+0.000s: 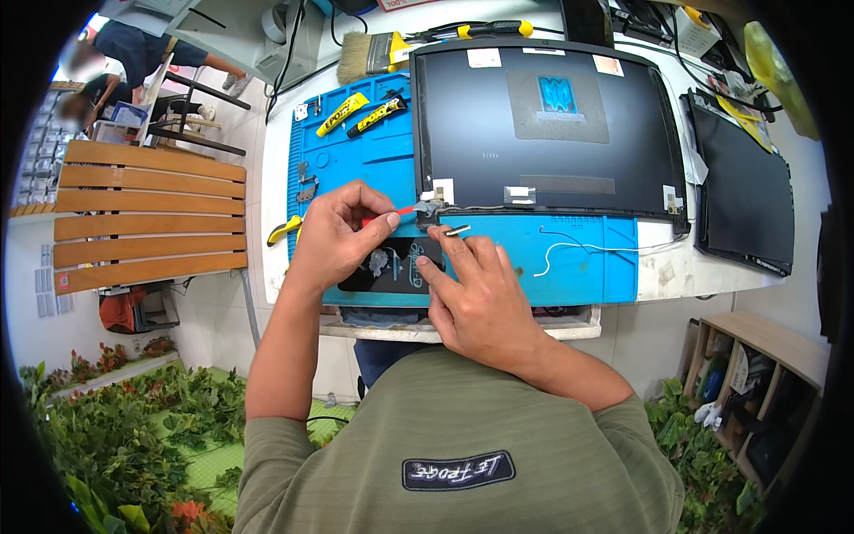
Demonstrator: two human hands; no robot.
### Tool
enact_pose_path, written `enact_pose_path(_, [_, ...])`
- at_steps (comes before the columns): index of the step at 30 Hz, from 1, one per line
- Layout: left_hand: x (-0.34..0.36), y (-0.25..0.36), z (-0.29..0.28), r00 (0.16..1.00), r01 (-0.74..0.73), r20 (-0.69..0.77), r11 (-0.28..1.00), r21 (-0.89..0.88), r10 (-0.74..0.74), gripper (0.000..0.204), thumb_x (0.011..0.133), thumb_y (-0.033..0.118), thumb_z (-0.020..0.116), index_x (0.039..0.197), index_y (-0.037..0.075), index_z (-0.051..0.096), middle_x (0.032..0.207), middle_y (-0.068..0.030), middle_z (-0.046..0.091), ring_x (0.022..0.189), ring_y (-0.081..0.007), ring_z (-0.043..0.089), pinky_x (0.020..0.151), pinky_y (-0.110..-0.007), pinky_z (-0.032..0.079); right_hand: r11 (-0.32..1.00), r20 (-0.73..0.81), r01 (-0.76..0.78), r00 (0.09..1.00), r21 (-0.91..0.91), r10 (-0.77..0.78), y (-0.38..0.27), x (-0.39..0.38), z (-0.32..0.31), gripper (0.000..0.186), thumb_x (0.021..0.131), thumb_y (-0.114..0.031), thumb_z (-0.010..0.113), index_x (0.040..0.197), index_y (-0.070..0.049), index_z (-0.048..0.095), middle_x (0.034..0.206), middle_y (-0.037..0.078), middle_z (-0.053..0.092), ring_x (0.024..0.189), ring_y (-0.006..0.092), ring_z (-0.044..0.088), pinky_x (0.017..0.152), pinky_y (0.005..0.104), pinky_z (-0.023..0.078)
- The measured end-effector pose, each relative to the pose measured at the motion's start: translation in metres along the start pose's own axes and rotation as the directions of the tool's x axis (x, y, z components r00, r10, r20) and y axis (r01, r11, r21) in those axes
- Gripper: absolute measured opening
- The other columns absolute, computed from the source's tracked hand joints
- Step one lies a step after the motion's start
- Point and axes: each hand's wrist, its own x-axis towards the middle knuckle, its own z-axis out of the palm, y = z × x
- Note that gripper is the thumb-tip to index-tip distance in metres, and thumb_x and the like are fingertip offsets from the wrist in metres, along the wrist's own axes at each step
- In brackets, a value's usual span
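Observation:
A dark laptop lid shell [480, 133] lies on a blue work mat [587, 280]. Near its lower left corner, my left hand [342, 231] pinches a slim red stick [405, 211] whose tip meets a dab of grey paste [428, 207]. My right hand [480, 289] rests at the same corner, its index fingertip close to the hinge area. A small slim dark and metallic piece [457, 230] pokes out between its fingers; its kind is unclear. Below my left hand, a black card [400, 278] carries a smear of grey paste [382, 262].
Two glue tubes [343, 114], small metal hinges [307, 184] and yellow-handled pliers [286, 230] lie left. A brush [369, 57] and more yellow-handled tools [494, 30] lie behind the shell. A thin white cable [569, 247] trails right, near a black panel [743, 182].

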Motion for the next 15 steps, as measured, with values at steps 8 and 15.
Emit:
enact_pose_path(8, [0.015,0.002,-0.005,0.989,0.128,0.075,0.991,-0.045,-0.124,0.017,0.101,0.008,0.088,0.112,-0.002,0.080,0.098,-0.0045,0.080,0.086,-0.0091,0.071,0.080,-0.027,0.059,1.000,-0.002,-0.002,1.000,-0.006,0.002,0.000,0.000,0.001,0.047,0.087,-0.011,0.083,0.130,0.008,0.081,0.158,0.027,0.061,0.123,0.0384,0.060,0.096,0.0484,0.051])
enact_pose_path(15, [0.024,0.006,-0.007,0.985,0.123,0.116,0.992,0.024,-0.125,0.013,0.100,0.002,0.084,0.112,-0.003,0.081,0.095,-0.0034,0.080,0.082,-0.0092,0.071,0.077,-0.028,0.059,1.000,-0.005,-0.003,1.000,-0.004,0.003,0.000,0.000,0.001,0.048,0.086,-0.011,0.082,0.130,0.008,0.081,0.159,0.027,0.061,0.123,0.0381,0.060,0.096,0.0481,0.050])
